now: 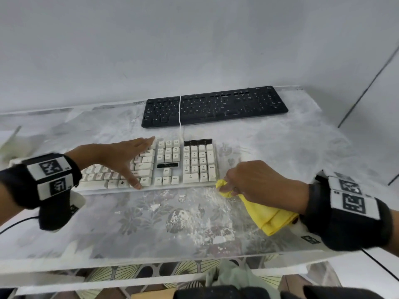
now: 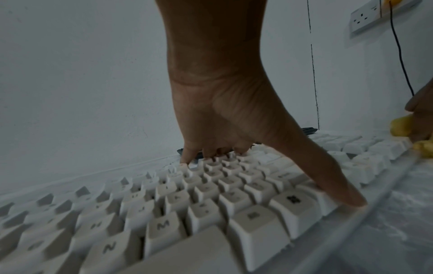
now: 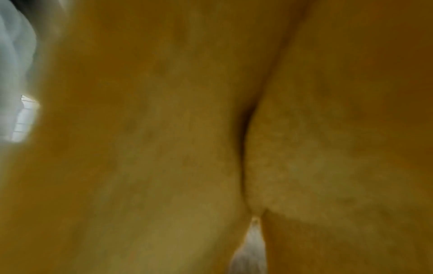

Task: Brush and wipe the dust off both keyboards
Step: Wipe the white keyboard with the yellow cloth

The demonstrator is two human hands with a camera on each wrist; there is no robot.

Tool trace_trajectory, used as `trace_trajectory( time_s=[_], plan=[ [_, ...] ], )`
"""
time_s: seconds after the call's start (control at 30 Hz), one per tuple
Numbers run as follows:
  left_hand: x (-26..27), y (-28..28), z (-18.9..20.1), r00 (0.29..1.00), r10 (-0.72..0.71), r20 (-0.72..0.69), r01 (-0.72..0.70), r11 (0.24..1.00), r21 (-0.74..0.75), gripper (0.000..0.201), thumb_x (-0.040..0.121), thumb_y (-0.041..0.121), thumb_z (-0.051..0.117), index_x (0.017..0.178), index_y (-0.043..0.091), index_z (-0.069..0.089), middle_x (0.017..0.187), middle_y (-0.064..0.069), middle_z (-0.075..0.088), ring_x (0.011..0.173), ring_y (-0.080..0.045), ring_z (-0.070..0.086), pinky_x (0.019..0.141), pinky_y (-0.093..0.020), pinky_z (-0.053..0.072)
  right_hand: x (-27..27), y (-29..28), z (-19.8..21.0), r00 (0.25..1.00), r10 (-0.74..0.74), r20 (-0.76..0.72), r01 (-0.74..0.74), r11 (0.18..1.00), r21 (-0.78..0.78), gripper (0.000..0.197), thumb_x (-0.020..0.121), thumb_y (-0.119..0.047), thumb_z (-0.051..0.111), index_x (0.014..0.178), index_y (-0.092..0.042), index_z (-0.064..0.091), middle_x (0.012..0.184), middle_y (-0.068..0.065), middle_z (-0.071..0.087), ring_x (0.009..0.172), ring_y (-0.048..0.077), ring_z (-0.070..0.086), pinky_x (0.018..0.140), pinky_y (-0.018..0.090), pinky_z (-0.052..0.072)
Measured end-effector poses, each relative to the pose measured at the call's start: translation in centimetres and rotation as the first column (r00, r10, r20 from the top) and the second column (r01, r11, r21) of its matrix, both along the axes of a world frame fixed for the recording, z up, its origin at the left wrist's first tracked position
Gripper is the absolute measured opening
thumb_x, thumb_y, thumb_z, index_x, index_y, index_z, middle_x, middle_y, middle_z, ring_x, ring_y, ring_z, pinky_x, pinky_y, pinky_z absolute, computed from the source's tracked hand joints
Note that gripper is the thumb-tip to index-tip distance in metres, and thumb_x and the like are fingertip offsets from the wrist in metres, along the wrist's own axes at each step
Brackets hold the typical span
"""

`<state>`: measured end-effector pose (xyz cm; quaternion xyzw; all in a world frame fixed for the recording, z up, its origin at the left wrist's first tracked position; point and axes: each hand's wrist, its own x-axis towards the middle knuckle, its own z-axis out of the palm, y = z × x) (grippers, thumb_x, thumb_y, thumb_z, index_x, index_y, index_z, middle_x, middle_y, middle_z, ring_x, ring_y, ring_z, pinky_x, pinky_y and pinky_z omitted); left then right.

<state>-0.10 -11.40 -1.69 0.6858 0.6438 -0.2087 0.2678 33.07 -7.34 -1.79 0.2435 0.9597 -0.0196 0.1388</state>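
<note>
The table (image 1: 291, 147) carries everything: its top is a patterned, floral surface under a clear sheet, streaked and clumped with white dust (image 1: 207, 231), thickest toward the front edge and the right side. Along the back edge, close to the wall, lies the black keyboard (image 1: 216, 106), its keys greyed by powder, and a white cable (image 1: 180, 113) runs across it from the back edge toward the front. In front of it, about midway between back and front edges and left of centre, sits the white keyboard (image 1: 190, 162), lying parallel to the black one and well apart from it. The left hand (image 1: 123, 156) lies spread flat over the white keyboard's main key block, fingers straight and reaching to the far rows, thumb stretched out to the near edge by the bottom row; it grasps nothing. The right hand (image 1: 250, 180) sits just beside the white keyboard's front right corner, fingers curled round a bunched yellow cloth (image 1: 269, 214), whose loose end trails back under the wrist toward the front right of the table. The right wrist view is filled by blurred yellow fabric and shows little else. On the wall to the right a white socket (image 2: 365, 18) shows, with a thin black cord (image 2: 400, 55) hanging from it.
</note>
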Motion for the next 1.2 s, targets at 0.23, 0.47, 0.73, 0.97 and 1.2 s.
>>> trace_trajectory(
  time_s=[0.23, 0.47, 0.73, 0.97, 1.2],
  plan=[
    [0.4, 0.0, 0.5, 0.999, 0.013, -0.03, -0.014, 0.999, -0.035, 0.163, 0.025, 0.098, 0.052, 0.143, 0.024, -0.031, 0.157, 0.0, -0.025, 0.144, -0.015, -0.018, 0.117, -0.035, -0.005, -1.3, 4.3, 4.7, 0.989, -0.091, -0.12, 0.073, 0.986, -0.153, 0.03, 0.087, -0.036, 0.061, 0.116, -0.045, 0.059, 0.117, -0.015, 0.06, 0.108, 0.011, 0.052, 0.074, 0.025, 0.037],
    [0.8, -0.2, 0.6, 0.999, 0.031, -0.032, -0.032, 0.999, -0.032, 0.168, 0.018, 0.1, 0.047, 0.146, 0.02, -0.027, 0.157, -0.002, -0.023, 0.145, -0.018, -0.017, 0.115, -0.035, -0.006, -9.9, 8.4, 2.6, 0.942, -0.002, -0.336, -0.052, 0.987, -0.152, 0.03, 0.087, -0.031, 0.061, 0.115, -0.041, 0.062, 0.12, -0.013, 0.063, 0.11, 0.011, 0.057, 0.085, 0.029, 0.046],
    [0.9, -0.4, 0.6, 0.994, 0.095, -0.046, -0.093, 0.995, 0.044, 0.135, 0.066, 0.051, 0.079, 0.148, 0.016, -0.023, 0.159, -0.004, -0.018, 0.147, -0.019, -0.01, 0.116, -0.032, -0.003, -5.7, 11.9, 0.9, 0.984, 0.061, -0.165, -0.075, 0.994, -0.083, 0.035, 0.09, -0.018, 0.056, 0.11, -0.046, 0.063, 0.12, -0.024, 0.059, 0.112, 0.002, 0.051, 0.072, 0.016, 0.038],
    [1.0, -0.6, 0.9, 0.998, 0.053, -0.045, -0.054, 0.998, -0.018, 0.159, 0.03, 0.09, 0.057, 0.146, 0.021, -0.027, 0.158, -0.001, -0.02, 0.146, -0.019, -0.013, 0.118, -0.038, -0.004, -5.6, 13.5, 3.7, 0.941, -0.137, -0.311, 0.059, 0.967, -0.249, 0.034, 0.084, -0.028, 0.065, 0.112, -0.045, 0.06, 0.122, -0.012, 0.062, 0.112, 0.011, 0.054, 0.098, 0.034, 0.039],
    [0.1, -0.2, 0.2, 0.999, -0.006, -0.032, 0.006, 1.0, 0.002, 0.161, 0.026, 0.096, 0.049, 0.146, 0.02, -0.026, 0.158, -0.002, -0.021, 0.146, -0.018, -0.014, 0.116, -0.036, -0.006, -7.1, 10.3, 0.0, 0.966, 0.067, -0.249, -0.104, 0.985, -0.14, 0.034, 0.092, -0.024, 0.055, 0.118, -0.045, 0.058, 0.127, -0.023, 0.055, 0.118, 0.001, 0.048, 0.081, 0.015, 0.04]
  ],
)
